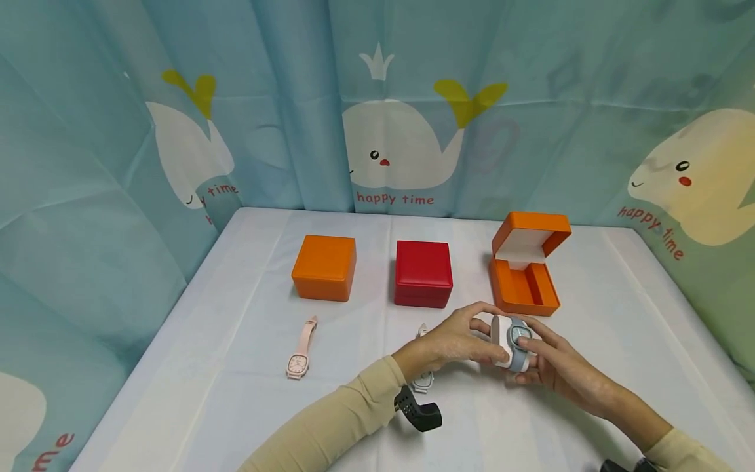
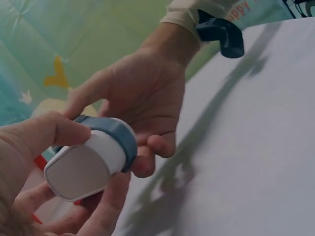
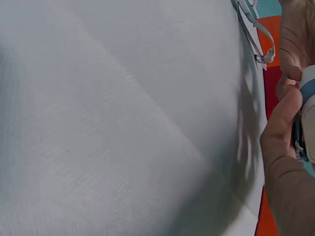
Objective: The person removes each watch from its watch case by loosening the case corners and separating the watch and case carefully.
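Note:
Both hands hold a wristwatch (image 1: 520,335) with a blue-grey strap, wrapped around a white watch cushion (image 1: 501,328). My left hand (image 1: 459,339) grips the cushion's end between thumb and fingers; its flat end cap (image 2: 78,172) faces the left wrist view. From the other side, my right hand (image 1: 563,368) pinches the watch, thumb at its face and fingers beneath. Just behind the hands stands an orange watch box (image 1: 525,308) with its lid raised and a bare compartment inside. A white watch (image 1: 423,381) lies on the table, partly hidden by the left hand and wrist.
A lidded orange box (image 1: 324,265) and a lidded red box (image 1: 423,272) stand in a row on the white-covered table (image 1: 248,406). A pink watch (image 1: 298,364) lies before the orange one. Whale-print curtains (image 1: 407,151) hang around the table.

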Tool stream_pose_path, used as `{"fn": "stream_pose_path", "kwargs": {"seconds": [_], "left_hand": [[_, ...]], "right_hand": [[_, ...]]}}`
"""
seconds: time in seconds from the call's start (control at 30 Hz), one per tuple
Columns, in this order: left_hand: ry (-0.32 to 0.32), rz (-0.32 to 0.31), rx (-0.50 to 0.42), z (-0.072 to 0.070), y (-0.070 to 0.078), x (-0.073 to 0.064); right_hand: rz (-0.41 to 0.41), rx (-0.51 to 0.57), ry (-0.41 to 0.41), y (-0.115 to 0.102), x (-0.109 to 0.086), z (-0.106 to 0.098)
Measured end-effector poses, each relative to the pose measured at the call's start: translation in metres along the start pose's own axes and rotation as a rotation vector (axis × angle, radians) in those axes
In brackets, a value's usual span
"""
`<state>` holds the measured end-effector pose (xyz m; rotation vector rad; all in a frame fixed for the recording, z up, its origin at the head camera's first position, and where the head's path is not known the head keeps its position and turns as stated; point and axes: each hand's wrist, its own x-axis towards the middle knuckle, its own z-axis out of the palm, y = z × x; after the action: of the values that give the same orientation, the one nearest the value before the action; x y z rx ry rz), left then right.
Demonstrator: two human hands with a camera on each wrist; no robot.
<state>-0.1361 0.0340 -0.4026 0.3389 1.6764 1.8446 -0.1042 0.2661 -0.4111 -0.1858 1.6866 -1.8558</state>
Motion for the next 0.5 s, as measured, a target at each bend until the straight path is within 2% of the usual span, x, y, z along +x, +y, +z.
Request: {"fn": "stream_pose_path", "kwargs": {"seconds": [0.27, 0.5], "left_hand": [[-0.018, -0.005, -0.01, -0.0026, 0.0026, -0.0004], [-0.019, -0.016, -0.009, -0.0018, 0.0004, -0.0004]], "right_hand": [[-0.045, 0.073, -0.027, 0.0034, -0.0002, -0.0013], [0.01, 0.082, -0.015, 0.0033, -0.0026, -0.0017]]}}
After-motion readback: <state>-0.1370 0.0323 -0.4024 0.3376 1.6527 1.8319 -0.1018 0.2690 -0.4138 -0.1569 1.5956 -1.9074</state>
